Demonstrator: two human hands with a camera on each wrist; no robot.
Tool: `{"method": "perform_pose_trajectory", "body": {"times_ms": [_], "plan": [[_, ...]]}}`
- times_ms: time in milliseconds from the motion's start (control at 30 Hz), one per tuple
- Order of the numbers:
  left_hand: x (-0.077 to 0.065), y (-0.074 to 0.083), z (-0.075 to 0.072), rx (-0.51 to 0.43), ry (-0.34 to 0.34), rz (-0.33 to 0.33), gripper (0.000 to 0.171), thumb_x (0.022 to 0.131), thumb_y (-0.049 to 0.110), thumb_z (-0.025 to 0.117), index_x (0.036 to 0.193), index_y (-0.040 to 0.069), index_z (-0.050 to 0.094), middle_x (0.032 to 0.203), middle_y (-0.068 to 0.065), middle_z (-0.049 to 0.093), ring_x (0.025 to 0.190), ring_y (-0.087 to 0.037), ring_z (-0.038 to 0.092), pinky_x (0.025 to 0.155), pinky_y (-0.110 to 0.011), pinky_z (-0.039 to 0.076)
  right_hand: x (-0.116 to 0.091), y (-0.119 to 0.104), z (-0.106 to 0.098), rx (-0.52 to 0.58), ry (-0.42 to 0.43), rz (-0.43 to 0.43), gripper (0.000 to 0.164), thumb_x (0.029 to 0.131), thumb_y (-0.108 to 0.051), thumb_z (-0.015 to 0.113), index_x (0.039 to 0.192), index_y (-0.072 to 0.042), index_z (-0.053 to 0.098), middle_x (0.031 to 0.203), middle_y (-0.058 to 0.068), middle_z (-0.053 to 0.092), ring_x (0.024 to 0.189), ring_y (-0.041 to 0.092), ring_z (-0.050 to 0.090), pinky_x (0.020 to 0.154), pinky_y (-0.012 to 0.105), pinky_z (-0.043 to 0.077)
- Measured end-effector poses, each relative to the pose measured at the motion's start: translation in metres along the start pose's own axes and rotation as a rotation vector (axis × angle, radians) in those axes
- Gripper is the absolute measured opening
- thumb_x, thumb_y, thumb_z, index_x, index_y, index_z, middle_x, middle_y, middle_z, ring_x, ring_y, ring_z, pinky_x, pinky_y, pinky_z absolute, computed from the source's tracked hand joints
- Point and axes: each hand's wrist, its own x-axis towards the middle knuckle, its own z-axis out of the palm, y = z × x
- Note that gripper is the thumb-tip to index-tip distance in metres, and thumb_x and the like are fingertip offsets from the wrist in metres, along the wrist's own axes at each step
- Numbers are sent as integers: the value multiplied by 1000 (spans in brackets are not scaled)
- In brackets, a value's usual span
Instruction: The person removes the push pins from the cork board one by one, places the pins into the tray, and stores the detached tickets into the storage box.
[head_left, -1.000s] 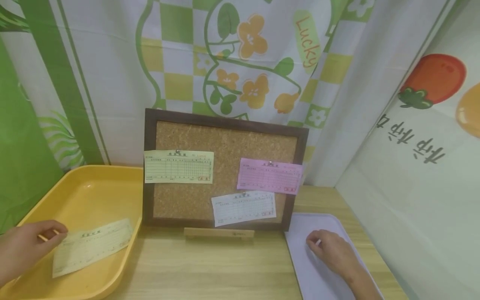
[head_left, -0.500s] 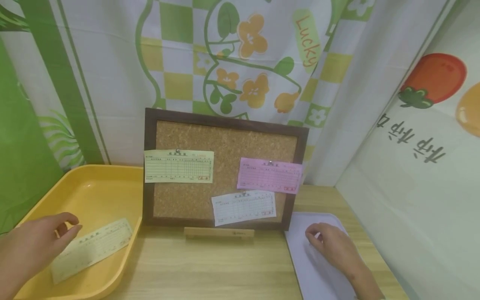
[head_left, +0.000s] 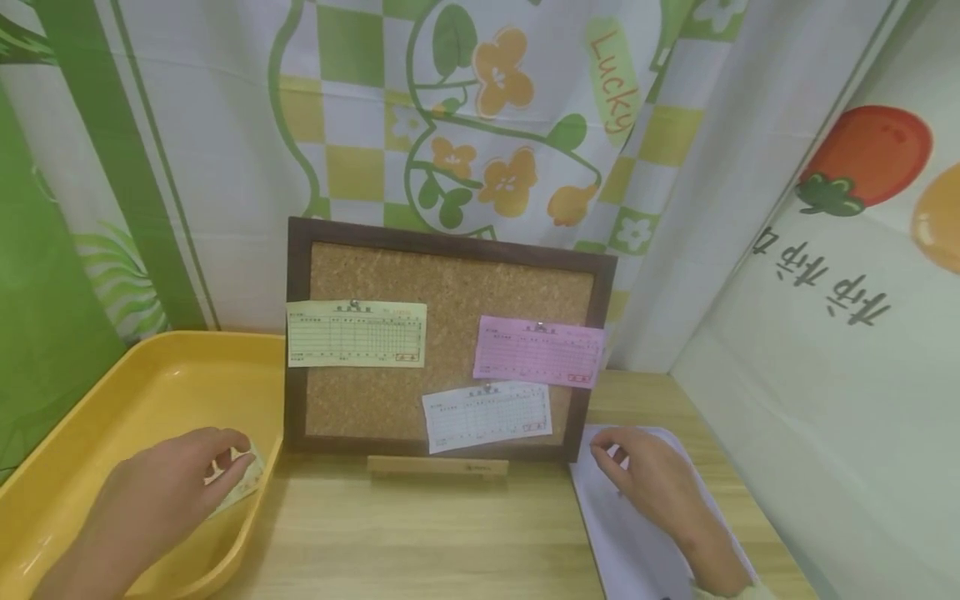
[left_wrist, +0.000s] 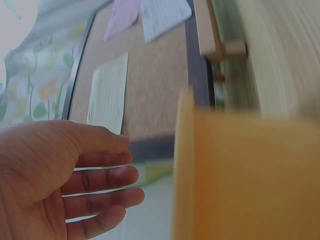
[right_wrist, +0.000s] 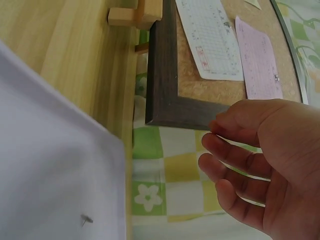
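Observation:
My left hand [head_left: 153, 500] hovers over the yellow tray [head_left: 172, 383], fingers loosely curled and nothing between them in the left wrist view. Partly covered by it, a pale green receipt slip [head_left: 244, 487] lies in the tray. Over the lilac-white tray [head_left: 618, 533] is my right hand [head_left: 656, 483], its thumb close to the index finger, with nothing visible held. A metal pushpin [right_wrist: 87, 219] lies on that tray. Between the hands stands a dark-framed corkboard [head_left: 450, 287] bearing a green slip [head_left: 356, 337], a pink slip [head_left: 536, 354] and a white slip [head_left: 487, 419], each pinned near its top.
The board rests on a small wooden stand [head_left: 437, 467] on the wood-grain table [head_left: 420, 542]. A patterned curtain [head_left: 352, 100] hangs close behind it. On the right rises a pale printed sheet [head_left: 825, 400].
My left hand has let go of the green slip, leaving it in the yellow tray, and moved right toward the board. The right hand has risen slightly and shifted left.

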Motion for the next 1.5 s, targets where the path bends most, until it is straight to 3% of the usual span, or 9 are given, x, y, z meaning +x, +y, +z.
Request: {"method": "perform_pose_trajectory", "body": {"times_ms": [67, 333, 533, 700, 867, 1067, 1167, 1333, 1500], "plan": [[3, 10, 5, -10, 33, 29, 11, 83, 16, 79, 91, 20, 73, 78, 16, 64, 59, -6, 56, 44, -28, 40, 3, -4, 1, -1, 32, -33, 11, 88, -14, 81, 95, -20, 76, 89, -7, 73, 71, 12, 67, 59, 27, 52], [17, 40, 24, -40, 46, 140, 12, 82, 19, 82, 88, 23, 73, 81, 16, 64, 67, -7, 61, 52, -28, 50, 13, -18, 5, 32, 72, -74, 12, 88, -11, 80, 96, -18, 74, 88, -6, 72, 71, 14, 66, 58, 26, 51], [27, 61, 36, -60, 53, 192, 15, 84, 21, 82, 96, 18, 75, 92, 6, 71, 73, -16, 69, 54, -30, 54, 22, -27, 9, 42, 144, -142, 14, 85, -8, 82, 95, -15, 74, 85, -7, 69, 69, 11, 64, 56, 24, 50], [35, 75, 47, -84, 106, 234, 23, 84, 21, 84, 103, 12, 76, 97, -3, 74, 77, -20, 71, 60, -30, 58, 28, -36, 12, 72, 148, -151, 15, 85, -9, 83, 96, -15, 75, 83, -10, 67, 70, 9, 63, 58, 25, 51], [40, 87, 61, -95, 101, 232, 30, 83, 18, 85, 109, 8, 73, 103, -5, 71, 86, -22, 70, 65, -31, 59, 34, -43, 15, 109, 136, -167, 16, 85, -9, 83, 96, -14, 74, 80, -11, 63, 68, 11, 60, 59, 25, 50], [41, 97, 78, -105, 48, 201, 40, 87, 20, 82, 121, 3, 70, 117, -12, 69, 102, -29, 69, 84, -40, 60, 40, -50, 19, 123, 150, -198, 17, 83, -10, 85, 96, -14, 74, 79, -11, 62, 65, 8, 58, 59, 24, 51], [43, 99, 84, -123, 85, 206, 41, 85, 17, 84, 121, 3, 70, 115, -11, 69, 100, -27, 69, 82, -37, 60, 45, -53, 22, 138, 164, -234, 17, 84, -10, 85, 96, -13, 74, 78, -10, 61, 63, 7, 56, 56, 23, 49], [50, 104, 93, -175, 161, 224, 47, 83, 15, 87, 125, 2, 68, 111, -10, 70, 95, -25, 70, 79, -34, 60, 52, -58, 26, 158, 209, -280, 16, 85, -9, 83, 97, -11, 72, 86, -2, 69, 69, 13, 65, 59, 26, 54], [58, 110, 100, -218, 165, 201, 48, 84, 15, 86, 126, 2, 67, 114, -11, 70, 98, -26, 69, 85, -37, 59, 60, -67, 30, 157, 228, -269, 15, 86, -10, 81, 98, -11, 73, 90, 0, 72, 74, 16, 67, 62, 30, 56]]}}
